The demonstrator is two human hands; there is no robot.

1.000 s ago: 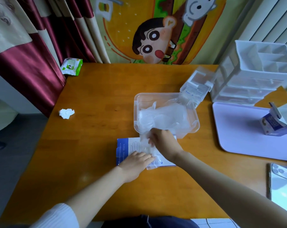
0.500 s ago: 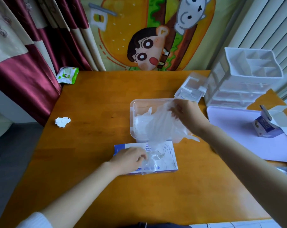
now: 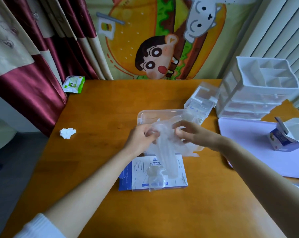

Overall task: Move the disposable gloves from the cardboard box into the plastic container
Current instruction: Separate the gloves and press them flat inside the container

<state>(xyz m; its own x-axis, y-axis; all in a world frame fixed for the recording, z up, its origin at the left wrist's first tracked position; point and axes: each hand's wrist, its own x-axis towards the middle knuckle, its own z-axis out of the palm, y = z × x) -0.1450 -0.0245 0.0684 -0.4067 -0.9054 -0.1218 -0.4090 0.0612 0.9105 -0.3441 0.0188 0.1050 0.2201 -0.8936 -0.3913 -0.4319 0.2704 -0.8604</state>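
Single head-worn wide-angle view, looking forward and down, close over wooden table (image 3: 97,117) toward curtain wall.

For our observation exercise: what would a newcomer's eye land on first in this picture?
First, the left hand and right hand in the centre, both gripping a clump of clear gloves over the container. Just nearer lies the blue-and-white box, with more film poking from its opening. Behind it all, a bright cartoon poster fills the background.
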